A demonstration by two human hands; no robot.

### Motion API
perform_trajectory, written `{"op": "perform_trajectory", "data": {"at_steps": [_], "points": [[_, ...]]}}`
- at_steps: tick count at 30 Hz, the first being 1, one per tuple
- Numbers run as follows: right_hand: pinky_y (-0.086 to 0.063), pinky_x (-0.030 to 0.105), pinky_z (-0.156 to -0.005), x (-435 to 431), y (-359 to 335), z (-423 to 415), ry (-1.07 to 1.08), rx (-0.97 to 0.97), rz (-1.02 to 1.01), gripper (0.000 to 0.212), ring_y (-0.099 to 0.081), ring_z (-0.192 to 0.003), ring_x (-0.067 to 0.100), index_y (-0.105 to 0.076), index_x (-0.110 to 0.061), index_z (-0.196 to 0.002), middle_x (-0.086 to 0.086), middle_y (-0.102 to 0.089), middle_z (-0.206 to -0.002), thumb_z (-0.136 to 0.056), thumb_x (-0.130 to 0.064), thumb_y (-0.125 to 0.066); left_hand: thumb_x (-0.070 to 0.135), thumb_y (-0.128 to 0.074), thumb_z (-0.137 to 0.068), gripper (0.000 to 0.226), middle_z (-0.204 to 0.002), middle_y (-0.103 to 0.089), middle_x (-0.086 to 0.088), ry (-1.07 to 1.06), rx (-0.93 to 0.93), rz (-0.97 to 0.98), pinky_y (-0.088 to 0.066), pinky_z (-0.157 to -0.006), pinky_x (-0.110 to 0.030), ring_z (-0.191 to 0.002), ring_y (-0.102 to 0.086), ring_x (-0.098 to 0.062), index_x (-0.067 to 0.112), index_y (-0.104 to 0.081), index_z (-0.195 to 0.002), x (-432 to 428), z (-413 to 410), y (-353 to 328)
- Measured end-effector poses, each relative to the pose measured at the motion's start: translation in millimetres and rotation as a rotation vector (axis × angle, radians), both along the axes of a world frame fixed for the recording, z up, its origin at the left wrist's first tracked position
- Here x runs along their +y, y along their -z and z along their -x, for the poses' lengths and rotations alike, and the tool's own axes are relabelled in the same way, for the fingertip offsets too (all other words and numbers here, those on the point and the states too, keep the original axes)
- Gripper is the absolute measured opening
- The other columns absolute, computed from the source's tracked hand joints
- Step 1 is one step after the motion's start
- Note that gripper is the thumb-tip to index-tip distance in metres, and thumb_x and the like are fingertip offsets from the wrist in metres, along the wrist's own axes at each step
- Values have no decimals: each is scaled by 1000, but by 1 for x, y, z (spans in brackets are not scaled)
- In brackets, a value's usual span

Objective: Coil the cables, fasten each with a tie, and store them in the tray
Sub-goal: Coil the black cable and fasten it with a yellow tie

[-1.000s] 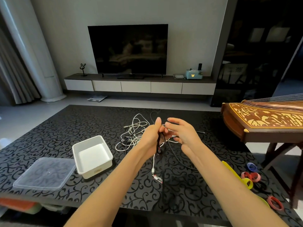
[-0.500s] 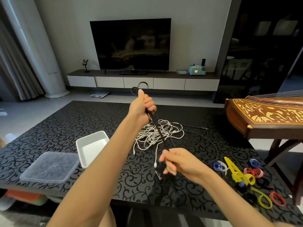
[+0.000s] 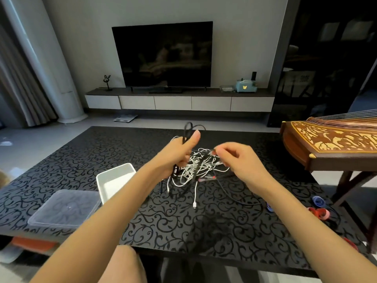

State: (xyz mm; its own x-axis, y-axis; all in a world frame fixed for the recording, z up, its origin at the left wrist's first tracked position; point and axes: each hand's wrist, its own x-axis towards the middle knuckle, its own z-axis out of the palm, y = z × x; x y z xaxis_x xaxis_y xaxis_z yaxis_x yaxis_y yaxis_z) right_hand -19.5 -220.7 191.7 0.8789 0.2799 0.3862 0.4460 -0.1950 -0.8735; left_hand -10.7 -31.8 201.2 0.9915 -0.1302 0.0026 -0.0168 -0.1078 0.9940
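Thin black rubbery cable, light and floppy, loops from the left hand gripping it at centre frame, right hand seemingly pinching its slack just beside, best gathered close to the fist.

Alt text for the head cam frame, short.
The left hand grips a looped black cable and the right hand pinches it, above a tangle of white cables on a dark patterned table. A white tray and clear lid sit left, coloured ties right.
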Motion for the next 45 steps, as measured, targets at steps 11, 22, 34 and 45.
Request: {"op": "perform_trajectory", "data": {"at_steps": [11,22,34,45], "points": [[-49,42,-71,9,-34,-20,346,-303,219,29,-55,-60,22,-67,-4,-77,1,-56,-56,-95,-21,-52,19,-67,-77,31,-55,-27,9,307,118,43,-14,-43,-17,-47,-21,-5,21,-37,-70,-19,21,15],[-50,39,-77,4,-40,-27,416,-284,409,47,-59,-58,26,-60,3,-61,13,-60,-51,-96,-26,-47,31,-33,-102,52,-58,-41,2,31,13,-32,-34,-49,-19,-52,-38,-13,20,-37,-51,-32,21,25],[-31,17,-40,5,-29,-7,-21,226,252,39,-40,-41,7,-65,-6,-60,3,-52,-52,-94,-22,-56,38,-31,-102,46,-52,-27,7,42,22,184,-24,-40,-16,-39,-27,-7,18,-35,-61,-26,24,33],[-36,20,-47,19,-33,-9,-13,251,235,41,-39,-40,9,-57,-6,-51,7,-52,-43,-89,-19,-58,74,-30,-78,59,-51,-38,10,136,0,20,-26,-40,-14,-46,-37,-7,22,-55,-64,-37,24,33]]}}
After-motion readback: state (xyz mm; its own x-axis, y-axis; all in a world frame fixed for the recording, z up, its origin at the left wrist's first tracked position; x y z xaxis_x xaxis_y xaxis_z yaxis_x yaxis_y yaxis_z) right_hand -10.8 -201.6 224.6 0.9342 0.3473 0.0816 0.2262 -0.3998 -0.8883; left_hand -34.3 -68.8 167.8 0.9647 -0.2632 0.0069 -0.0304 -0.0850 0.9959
